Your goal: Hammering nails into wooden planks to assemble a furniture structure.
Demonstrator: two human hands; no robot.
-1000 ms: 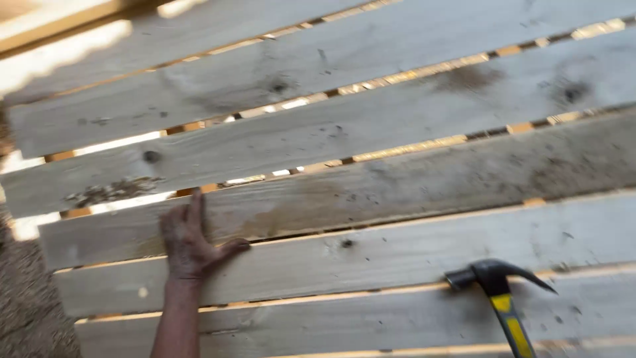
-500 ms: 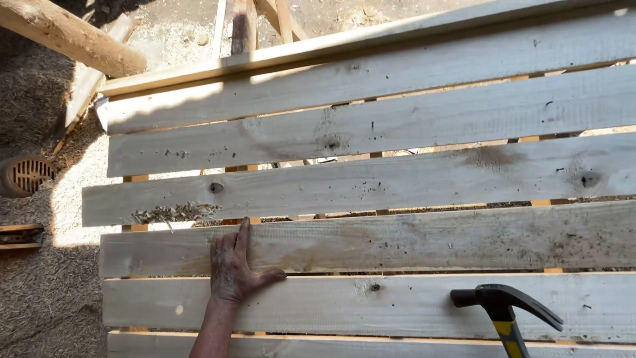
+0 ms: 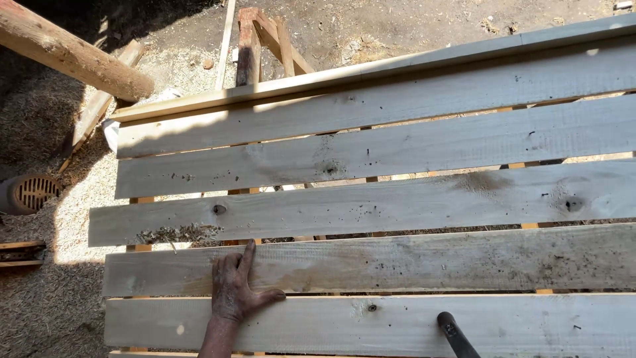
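My left hand (image 3: 237,290) lies flat, fingers together and thumb spread, on a pale wooden plank (image 3: 424,262) near its left end. It holds nothing. Several such planks (image 3: 371,152) lie side by side with narrow gaps, across supports underneath. At the bottom edge, right of centre, the black head of a hammer (image 3: 454,333) pokes into view over the nearest plank (image 3: 530,325). My right hand is out of the picture.
A thick round log (image 3: 73,56) slants at the top left. A wooden frame piece (image 3: 255,40) stands behind the planks. A round slotted drain-like object (image 3: 30,192) sits at the left on sawdust-covered ground (image 3: 46,311).
The view has tilted up and back, showing more ground and the log. The hammer has dropped lower in the picture, its yellow handle now out of view. The left hand stays pressed on the same plank.
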